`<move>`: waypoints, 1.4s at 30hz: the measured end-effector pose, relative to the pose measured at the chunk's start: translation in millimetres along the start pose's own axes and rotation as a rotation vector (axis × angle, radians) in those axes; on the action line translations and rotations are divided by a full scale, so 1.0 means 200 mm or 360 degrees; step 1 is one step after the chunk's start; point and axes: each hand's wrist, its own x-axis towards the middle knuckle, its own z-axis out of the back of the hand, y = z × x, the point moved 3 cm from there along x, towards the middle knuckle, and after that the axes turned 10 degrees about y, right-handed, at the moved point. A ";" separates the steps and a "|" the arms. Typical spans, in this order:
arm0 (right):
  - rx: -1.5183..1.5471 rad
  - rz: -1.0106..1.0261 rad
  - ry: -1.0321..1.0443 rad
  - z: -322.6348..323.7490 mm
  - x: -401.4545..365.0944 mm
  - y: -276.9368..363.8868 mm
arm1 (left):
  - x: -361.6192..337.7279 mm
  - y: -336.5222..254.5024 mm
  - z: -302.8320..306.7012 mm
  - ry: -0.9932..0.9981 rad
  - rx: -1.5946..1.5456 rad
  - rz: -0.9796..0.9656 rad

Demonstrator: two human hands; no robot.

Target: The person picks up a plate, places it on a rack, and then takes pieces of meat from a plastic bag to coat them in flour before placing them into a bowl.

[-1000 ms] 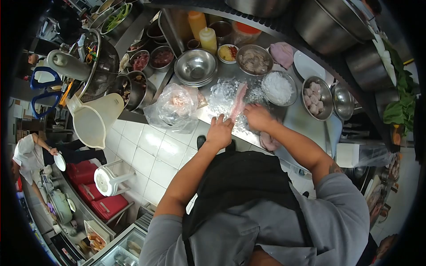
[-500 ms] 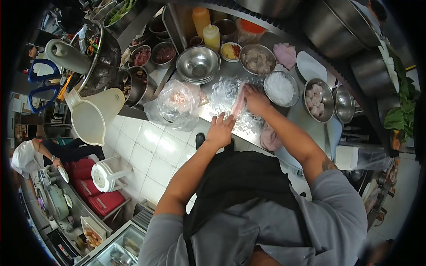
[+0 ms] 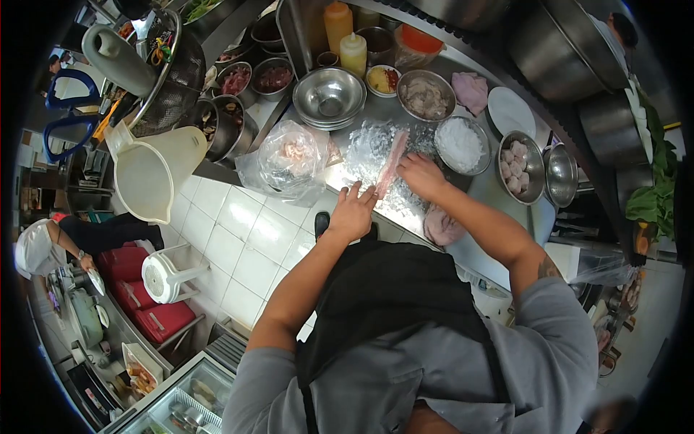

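A long, pale pink strip of meat (image 3: pixel 392 163) lies on the white-powdered steel counter (image 3: pixel 408 206). My left hand (image 3: pixel 352 212) is at the strip's near end, its fingers spread and the fingertips touching the meat. On the strip's right side is my right hand (image 3: pixel 421 176), fingers extended low over the counter, fingertips close to its edge; whether they touch it is hard to see. A bowl of white powder (image 3: pixel 461 145) stands just beyond my right hand. Another pale piece of meat (image 3: pixel 442 226) lies near the counter's front edge, under my right forearm.
A clear plastic bag (image 3: pixel 285 159) lies left of the powder, near stacked steel bowls (image 3: pixel 330 98). A bowl of pale meat (image 3: pixel 425 95), a bowl of pale balls (image 3: pixel 515 166) and squeeze bottles (image 3: pixel 353 56) stand around. A plastic jug (image 3: pixel 148 181) hangs at left. Another person (image 3: pixel 43 246) is far left.
My right hand has moved off the strip's far end, down toward me, and now sits at its right side. My left hand remains at the near end.
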 end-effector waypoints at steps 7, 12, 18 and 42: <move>-0.0198 0.0325 -0.0042 -0.03 0.10 -0.04 | 0.00 0.00 -0.02 0.0055 0.0031 0.0005; -0.0091 0.0422 0.0173 -0.01 0.24 -0.10 | 0.00 0.00 -0.02 0.0016 0.0023 0.0004; 0.0174 0.0294 0.0394 0.01 0.36 -0.14 | 0.09 -0.03 0.05 -0.0112 -0.0078 -0.0042; 0.0276 0.0213 0.0409 -0.01 0.36 -0.22 | 0.33 -0.08 0.01 -0.0081 -0.0071 0.0048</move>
